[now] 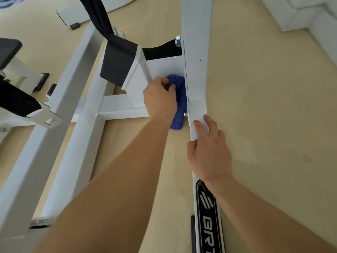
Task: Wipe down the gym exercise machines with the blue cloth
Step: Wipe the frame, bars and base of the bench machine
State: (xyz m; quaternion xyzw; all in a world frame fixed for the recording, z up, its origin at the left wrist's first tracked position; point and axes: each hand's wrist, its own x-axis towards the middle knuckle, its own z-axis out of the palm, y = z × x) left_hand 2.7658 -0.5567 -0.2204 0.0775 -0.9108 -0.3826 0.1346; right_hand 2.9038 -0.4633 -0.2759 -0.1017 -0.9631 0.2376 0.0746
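Note:
A white steel exercise machine frame [196,57] fills the view from above, with black pads and straps. My left hand [159,98] grips the blue cloth [179,99] and presses it against the inner side of the long white beam, where a cross member [120,106] joins it. Part of the cloth hangs down below my hand. My right hand [207,152] rests flat on the top of the same beam, fingers spread, just above a black logo plate [208,216].
A black pad [118,61] on a white bracket stands just left of the cloth. A black strap [162,49] runs to a bolt [177,41] on the beam. Beige floor [273,106] lies to the right; a white wall base [299,17] is at the top right.

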